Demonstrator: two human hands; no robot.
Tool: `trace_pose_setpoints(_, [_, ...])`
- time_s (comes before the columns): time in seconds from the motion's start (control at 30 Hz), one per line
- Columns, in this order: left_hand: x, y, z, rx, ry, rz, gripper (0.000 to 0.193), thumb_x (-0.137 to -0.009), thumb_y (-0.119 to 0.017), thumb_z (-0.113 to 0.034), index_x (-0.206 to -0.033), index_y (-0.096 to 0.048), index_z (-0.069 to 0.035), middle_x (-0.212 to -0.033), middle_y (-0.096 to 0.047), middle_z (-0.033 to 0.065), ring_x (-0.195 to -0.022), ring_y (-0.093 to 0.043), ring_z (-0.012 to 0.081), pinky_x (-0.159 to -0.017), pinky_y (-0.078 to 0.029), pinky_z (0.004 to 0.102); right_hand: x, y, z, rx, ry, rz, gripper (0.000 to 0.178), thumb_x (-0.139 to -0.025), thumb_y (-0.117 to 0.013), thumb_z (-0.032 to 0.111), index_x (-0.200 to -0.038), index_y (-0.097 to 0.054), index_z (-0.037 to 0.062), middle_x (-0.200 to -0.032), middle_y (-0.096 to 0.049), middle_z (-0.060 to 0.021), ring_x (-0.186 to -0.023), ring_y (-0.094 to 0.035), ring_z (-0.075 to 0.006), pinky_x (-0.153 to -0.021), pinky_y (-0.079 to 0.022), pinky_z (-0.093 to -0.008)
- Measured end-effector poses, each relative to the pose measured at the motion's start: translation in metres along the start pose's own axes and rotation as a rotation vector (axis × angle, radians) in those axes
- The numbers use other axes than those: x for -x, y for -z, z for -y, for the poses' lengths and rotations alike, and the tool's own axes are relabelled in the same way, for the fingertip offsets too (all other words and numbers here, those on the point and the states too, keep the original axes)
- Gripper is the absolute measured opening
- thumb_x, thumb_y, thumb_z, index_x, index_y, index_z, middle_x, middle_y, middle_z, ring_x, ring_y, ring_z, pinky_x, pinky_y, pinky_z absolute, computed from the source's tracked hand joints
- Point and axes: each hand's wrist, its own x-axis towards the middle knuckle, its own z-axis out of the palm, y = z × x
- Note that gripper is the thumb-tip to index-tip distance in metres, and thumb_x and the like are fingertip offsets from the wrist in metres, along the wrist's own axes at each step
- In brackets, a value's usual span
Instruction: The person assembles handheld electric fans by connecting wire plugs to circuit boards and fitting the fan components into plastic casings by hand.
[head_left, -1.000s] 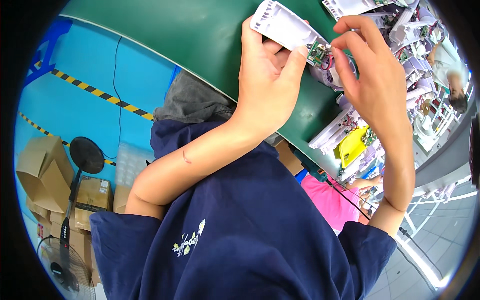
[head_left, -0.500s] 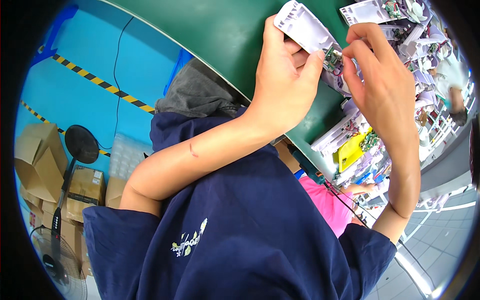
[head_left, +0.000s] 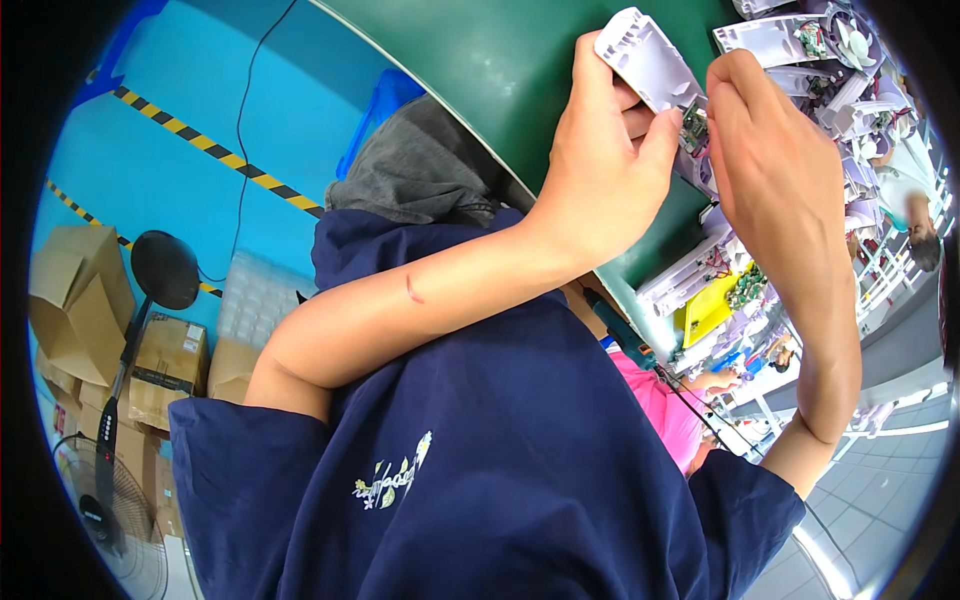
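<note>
My left hand [head_left: 608,165] is closed around a pale lilac plastic housing shell [head_left: 650,62], its open inner side facing up, with the thumb near a small green circuit board [head_left: 693,130] seated at its lower end. My right hand [head_left: 775,165] is at that same end, beside the board. Its fingers are drawn together in a pinch, and the back of the hand hides the fingertips, so whatever they grip cannot be made out. Both hands are above the green tabletop [head_left: 480,70].
Similar shells with boards and white fan blades [head_left: 855,45] crowd the table to the right. A yellow tray [head_left: 708,312] lies nearer, beside a dark green power tool [head_left: 615,320]. Other people are beyond. Cardboard boxes [head_left: 85,300] and a standing fan [head_left: 105,500] are at left.
The view has shifted, so hands and shell appear farther right. My right hand has turned, its fingers closing together and its back now covering the fingertips. The left hand keeps its hold.
</note>
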Motion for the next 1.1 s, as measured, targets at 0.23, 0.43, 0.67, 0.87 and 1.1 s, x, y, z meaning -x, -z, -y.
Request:
trace_pose_setpoints(0.23, [0.001,0.001,-0.002,-0.065,-0.001,-0.003,0.043,-0.099,-0.057,0.005,-0.132,-0.031,-0.001,-0.125,-0.064,0.0223,-0.113,-0.071,0.0282,-0.094,-0.057,0.0376,0.001,-0.003,0.003,0.128,0.027,-0.015,0.026,-0.083,-0.066,-0.004,-0.108,-0.058,-0.0021,-0.117,-0.058,-0.0093,-0.1,-0.066,-0.0296,-0.078,-0.056,-0.0387])
trace_pose_setpoints(0.43, [-0.003,0.004,0.001,-0.062,-0.024,0.025,0.045,-0.099,-0.057,0.004,-0.134,-0.03,-0.001,-0.125,-0.063,0.0217,-0.115,-0.07,0.0271,-0.096,-0.056,0.037,0.016,-0.014,-0.026,-0.294,-0.092,-0.059,0.009,-0.093,-0.07,0.004,-0.1,-0.064,0.0007,-0.11,-0.064,-0.0063,-0.084,-0.068,-0.029,-0.069,-0.052,-0.0356])
trace_pose_setpoints(0.67, [0.0,0.003,0.002,-0.025,-0.036,0.026,0.044,-0.099,-0.056,0.004,-0.134,-0.03,0.0,-0.125,-0.062,0.0201,-0.117,-0.068,0.0245,-0.099,-0.055,0.0365,0.01,-0.013,-0.027,-0.533,-0.157,-0.094,0.013,-0.093,-0.072,0.011,-0.099,-0.065,0.0014,-0.1,-0.066,-0.0103,-0.082,-0.067,-0.0291,-0.07,-0.053,-0.0395])
trace_pose_setpoints(0.87, [-0.001,0.003,0.0,-0.045,-0.017,0.019,0.041,-0.099,-0.056,0.004,-0.131,-0.03,0.0,-0.122,-0.064,0.0205,-0.114,-0.07,0.025,-0.097,-0.056,0.0367,0.007,-0.013,-0.028,-0.464,-0.136,-0.05,0.014,-0.093,-0.07,0.011,-0.096,-0.063,0.0,-0.09,-0.066,-0.0152,-0.083,-0.066,-0.0357,-0.07,-0.051,-0.0437])
trace_pose_setpoints(1.1, [-0.002,0.001,0.004,-0.032,-0.042,-0.005,0.039,-0.098,-0.056,0.006,-0.128,-0.031,0.001,-0.119,-0.064,0.0202,-0.111,-0.071,0.0249,-0.092,-0.057,0.0362,0.0,-0.005,-0.02,-0.466,-0.148,0.024,0.006,-0.095,-0.063,0.001,-0.098,-0.058,-0.0026,-0.095,-0.063,-0.0132,-0.082,-0.064,-0.0316,-0.076,-0.052,-0.0369])
